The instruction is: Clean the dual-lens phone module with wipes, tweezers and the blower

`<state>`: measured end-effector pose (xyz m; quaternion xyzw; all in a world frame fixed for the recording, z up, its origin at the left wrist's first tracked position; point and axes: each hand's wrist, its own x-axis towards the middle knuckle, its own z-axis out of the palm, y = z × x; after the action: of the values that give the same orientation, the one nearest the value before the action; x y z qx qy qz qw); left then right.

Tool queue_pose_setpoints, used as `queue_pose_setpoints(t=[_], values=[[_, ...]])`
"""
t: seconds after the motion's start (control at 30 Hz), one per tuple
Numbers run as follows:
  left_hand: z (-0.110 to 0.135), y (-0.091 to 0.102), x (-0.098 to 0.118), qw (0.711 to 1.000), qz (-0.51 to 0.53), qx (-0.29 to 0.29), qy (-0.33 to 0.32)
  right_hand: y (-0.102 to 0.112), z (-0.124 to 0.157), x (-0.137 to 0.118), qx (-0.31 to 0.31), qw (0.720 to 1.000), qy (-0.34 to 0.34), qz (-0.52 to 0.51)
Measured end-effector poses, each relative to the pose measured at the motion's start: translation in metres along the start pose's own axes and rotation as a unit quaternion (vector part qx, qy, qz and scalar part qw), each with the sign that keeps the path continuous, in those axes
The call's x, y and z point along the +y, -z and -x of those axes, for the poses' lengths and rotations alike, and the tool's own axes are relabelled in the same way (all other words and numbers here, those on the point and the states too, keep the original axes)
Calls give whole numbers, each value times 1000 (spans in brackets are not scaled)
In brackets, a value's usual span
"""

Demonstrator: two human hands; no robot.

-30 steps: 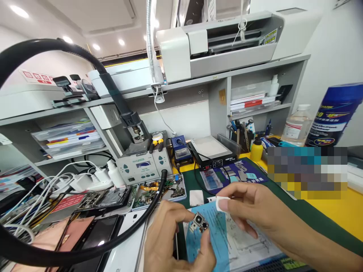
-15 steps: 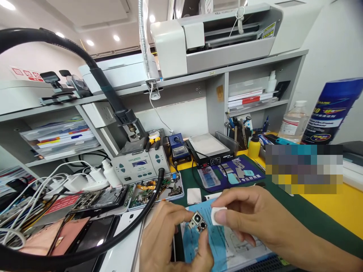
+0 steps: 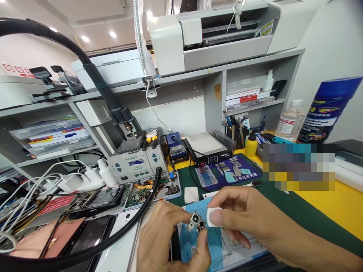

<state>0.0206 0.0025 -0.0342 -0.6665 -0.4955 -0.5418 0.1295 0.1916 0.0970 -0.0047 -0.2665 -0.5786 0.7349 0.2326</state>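
Observation:
Between the thumb and index finger of my left hand is a small phone camera module, its two round lenses facing up toward me. My right hand pinches a small white cleaning pad just to the right of the module; a narrow gap separates the two. Below both hands lies a blue and white printed sheet on the green mat. A second white pad rests on the mat beyond my left hand.
A tray of circuit boards sits behind my left hand, near a grey soldering station. A thick black hose arcs across the left side. Phones lie at left; a blue spray can stands at right.
The view has shifted slightly, moving the scene a little left in the picture. Both hands keep their grips, and the white pad stays beside the camera module.

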Motion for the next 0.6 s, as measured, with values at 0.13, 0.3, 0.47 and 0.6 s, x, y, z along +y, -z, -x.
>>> queue_pose_setpoints(t=[0.13, 0.3, 0.47, 0.6], values=[[0, 1, 1, 1000, -9, -10, -4, -1, 0, -1, -18, 999, -21, -27], [1, 2, -1, 1000, -3, -19, -6, 0, -2, 7, -29, 999, -3, -21], [3, 1, -3, 999, -8, -32, -4, -2, -5, 7, 8, 1000, -7, 8], [4, 3, -1, 997, -18, -71, 19, -3, -4, 7, 34, 998, -9, 48]])
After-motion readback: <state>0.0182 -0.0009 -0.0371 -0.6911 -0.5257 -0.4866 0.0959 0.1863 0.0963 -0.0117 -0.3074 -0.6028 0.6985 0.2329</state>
